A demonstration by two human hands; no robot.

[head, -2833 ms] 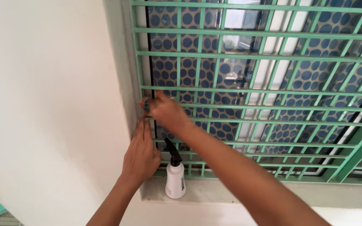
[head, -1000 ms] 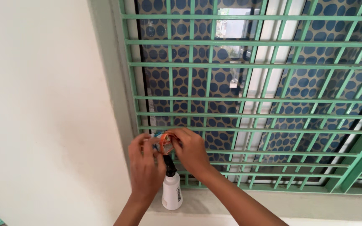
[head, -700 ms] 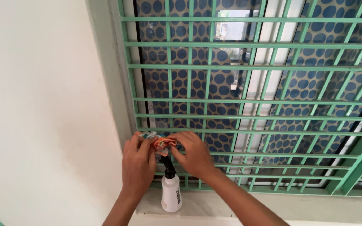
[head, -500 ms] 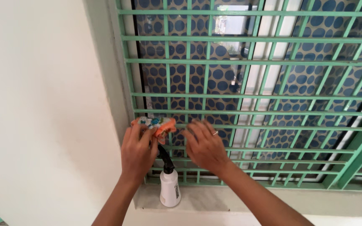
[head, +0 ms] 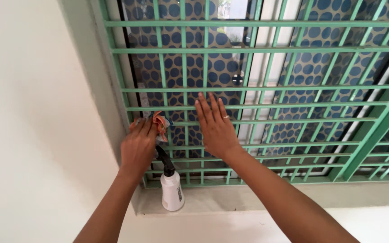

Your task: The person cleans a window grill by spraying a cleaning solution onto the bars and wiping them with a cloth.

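Fingers of the left hand are curled around a crumpled orange and pale cloth, pressing it against the green metal window grille near the frame's left edge. At three o'clock from that hand, the right hand lies flat on the grille with its fingers released and spread, holding nothing, a ring visible on one finger. The two hands are near each other but apart. At six o'clock from the cloth, a white spray bottle with a black trigger head stands upright on the pale window sill, just beside the left wrist. Behind the bars, the glass carries a pattern of blue dots. A plain cream wall fills the view at nine o'clock.
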